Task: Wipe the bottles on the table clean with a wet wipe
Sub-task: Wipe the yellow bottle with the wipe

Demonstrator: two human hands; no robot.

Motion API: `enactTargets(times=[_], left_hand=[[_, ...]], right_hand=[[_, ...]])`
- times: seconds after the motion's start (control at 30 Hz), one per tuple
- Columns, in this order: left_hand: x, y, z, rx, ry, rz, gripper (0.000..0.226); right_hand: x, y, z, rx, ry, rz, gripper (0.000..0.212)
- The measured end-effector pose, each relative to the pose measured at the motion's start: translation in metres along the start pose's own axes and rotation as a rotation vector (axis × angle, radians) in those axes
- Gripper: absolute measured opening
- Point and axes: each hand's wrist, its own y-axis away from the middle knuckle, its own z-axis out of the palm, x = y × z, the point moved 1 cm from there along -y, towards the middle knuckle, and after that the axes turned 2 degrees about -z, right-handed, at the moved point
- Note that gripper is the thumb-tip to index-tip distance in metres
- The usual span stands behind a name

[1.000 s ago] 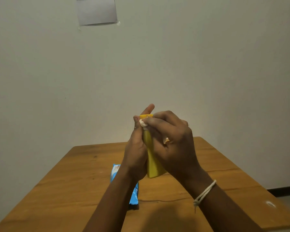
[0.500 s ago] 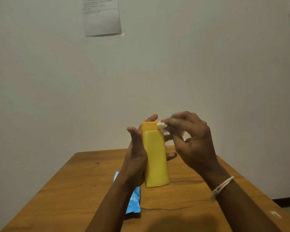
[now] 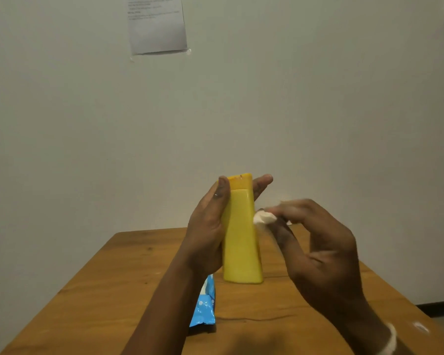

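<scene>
A tall yellow bottle [image 3: 241, 237] with a darker yellow cap is held upright above the wooden table [image 3: 113, 285]. My left hand [image 3: 208, 234] grips it from the left side, thumb near the cap and fingers behind it. My right hand [image 3: 318, 252] pinches a small crumpled white wet wipe [image 3: 264, 218] at its fingertips, and the wipe touches the bottle's right edge about a third of the way down. The right hand is blurred.
A blue wet-wipe pack [image 3: 205, 307] lies on the table below my left forearm. A sheet of paper [image 3: 157, 23] is taped to the plain wall behind the table. A white smear [image 3: 419, 326] marks the table's right edge.
My right hand with the wipe has slid from the bottle's cap down its right side. The left hand has kept its hold and the bottle stands more upright.
</scene>
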Motion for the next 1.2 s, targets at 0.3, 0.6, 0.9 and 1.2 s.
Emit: enactTargets(times=[0.3, 0.6, 0.9, 1.2], left_hand=[[0.003, -0.005, 0.012, 0.113, 0.051, 0.008, 0.054], [0.001, -0.012, 0.005, 0.205, -0.017, -0.075, 0.046], [0.000, -0.020, -0.013, 0.450, 0.315, -0.121, 0.055], [-0.013, -0.024, -0.007, 0.699, 0.548, 0.072, 0.051]], right_hand=[[0.005, -0.038, 0.012, -0.031, 0.086, -0.031, 0.015], [0.022, -0.005, 0.013, -0.126, 0.192, 0.021, 0.018], [0.014, 0.016, 0.017, -0.360, 0.260, -0.002, 0.022], [0.008, 0.038, 0.053, 0.243, -0.101, 0.390, 0.018]])
